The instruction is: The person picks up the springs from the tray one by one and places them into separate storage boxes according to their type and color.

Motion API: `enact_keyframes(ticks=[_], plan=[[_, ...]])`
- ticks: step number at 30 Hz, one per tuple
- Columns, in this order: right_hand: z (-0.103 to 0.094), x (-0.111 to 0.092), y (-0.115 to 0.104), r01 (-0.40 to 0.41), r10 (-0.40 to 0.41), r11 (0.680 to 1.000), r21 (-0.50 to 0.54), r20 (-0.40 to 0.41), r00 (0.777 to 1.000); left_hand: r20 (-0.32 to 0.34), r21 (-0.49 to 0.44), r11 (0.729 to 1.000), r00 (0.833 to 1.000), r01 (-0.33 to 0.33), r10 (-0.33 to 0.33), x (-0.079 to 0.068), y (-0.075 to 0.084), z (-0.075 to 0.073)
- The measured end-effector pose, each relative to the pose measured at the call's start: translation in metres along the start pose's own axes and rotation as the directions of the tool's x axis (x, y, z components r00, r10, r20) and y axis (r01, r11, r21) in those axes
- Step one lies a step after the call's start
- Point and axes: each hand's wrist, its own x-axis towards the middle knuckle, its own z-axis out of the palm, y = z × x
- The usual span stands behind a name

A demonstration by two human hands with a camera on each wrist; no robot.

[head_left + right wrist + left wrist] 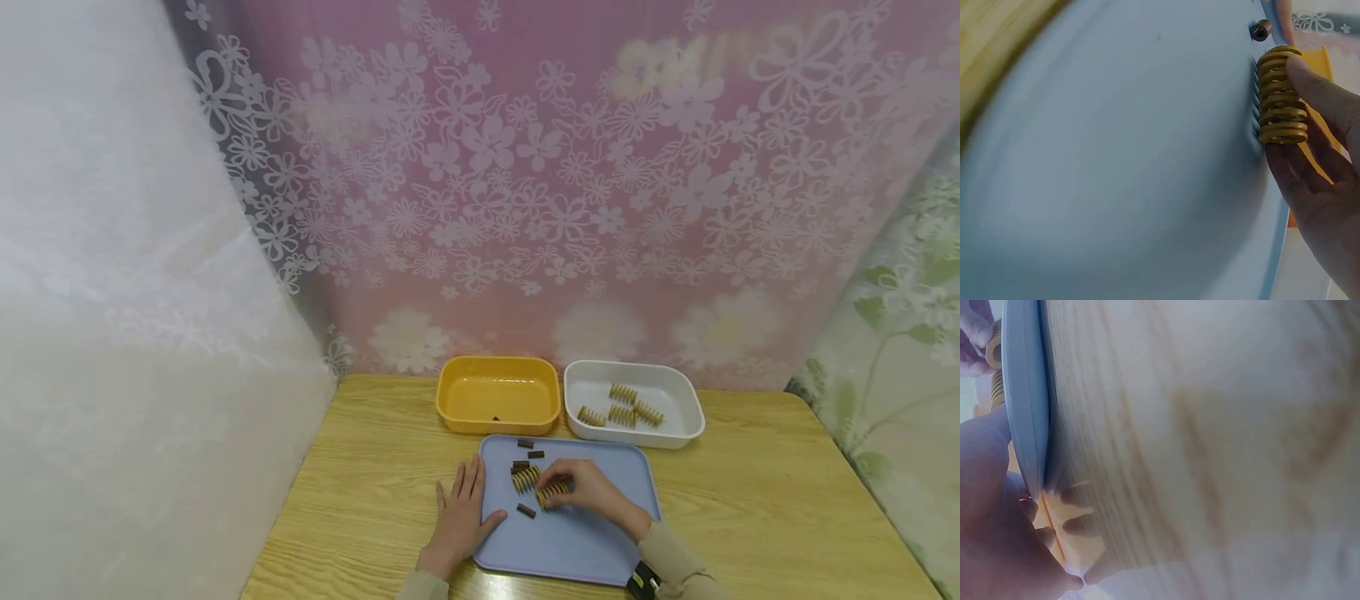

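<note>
My right hand point(592, 487) pinches a large yellow coil spring point(1282, 97) between thumb and fingers, low over the light-blue tray point(570, 546). A second yellow spring point(526, 479) lies just left of it on the tray. Several small dark springs point(527, 510) are scattered around these two, toward the tray's left side. At the tray's left edge, my left hand point(459, 518) lies with fingers spread and straight, its thumb over the rim. In the left wrist view, that hand point(997, 531) is beside the tray's side wall point(1027, 394).
Behind the tray stand a yellow bin point(498, 362) with a small dark piece inside, and a white bin point(693, 425) holding several yellow springs. A dark strapped device point(642, 581) is at the right wrist. The wooden table point(765, 500) ends at a floral curtain point(525, 208).
</note>
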Motion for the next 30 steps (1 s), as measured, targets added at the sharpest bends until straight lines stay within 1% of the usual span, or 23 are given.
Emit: enact_keyframes(ticks=[3, 6, 10, 13, 15, 19, 22, 24, 26, 30], plan=[[0.001, -0.004, 0.001, -0.014, 0.014, 1.0, -0.009, 0.03, 0.999, 0.006, 0.001, 1.0, 1.0, 0.007, -0.007, 0.001, -0.001, 0.0], [0.002, -0.007, 0.001, -0.034, 0.034, 0.999, -0.011, 0.044, 0.998, 0.011, -0.011, 1.0, 1.0, 0.011, -0.011, 0.001, -0.002, 0.001], [0.004, -0.009, 0.0, -0.051, 0.052, 0.999, -0.016, 0.047, 0.998, 0.007, -0.013, 1.0, 1.0, 0.006, -0.006, 0.001, -0.002, 0.001], [0.006, -0.012, -0.001, -0.065, 0.066, 0.998, -0.023, 0.031, 0.997, 0.007, -0.009, 1.0, 1.0, 0.005, -0.005, 0.001, -0.002, 0.002], [0.006, -0.014, -0.001, -0.096, 0.096, 0.995, -0.019, 0.006, 0.995, 0.008, -0.01, 1.0, 1.0, 0.007, -0.007, 0.0, -0.002, 0.002], [0.001, -0.017, -0.001, -0.145, 0.145, 0.989, -0.003, -0.097, 0.985, 0.013, -0.014, 1.0, 1.0, 0.007, -0.006, -0.001, -0.001, 0.001], [-0.004, -0.018, 0.0, -0.14, 0.135, 0.99, -0.013, -0.185, 0.973, 0.02, -0.014, 1.0, 1.0, 0.01, -0.01, -0.001, -0.001, 0.001], [-0.008, -0.018, 0.0, -0.133, 0.122, 0.991, -0.034, -0.225, 0.967, 0.021, -0.013, 1.0, 1.0, 0.011, -0.011, -0.001, -0.001, 0.002], [-0.013, -0.018, 0.0, -0.132, 0.115, 0.99, -0.051, -0.246, 0.962, 0.021, -0.018, 1.0, 1.0, 0.012, -0.012, -0.001, -0.001, 0.001], [-0.023, -0.018, -0.001, -0.137, 0.115, 0.988, -0.067, -0.26, 0.959, 0.015, -0.023, 1.0, 1.0, 0.011, -0.01, -0.001, 0.0, 0.0]])
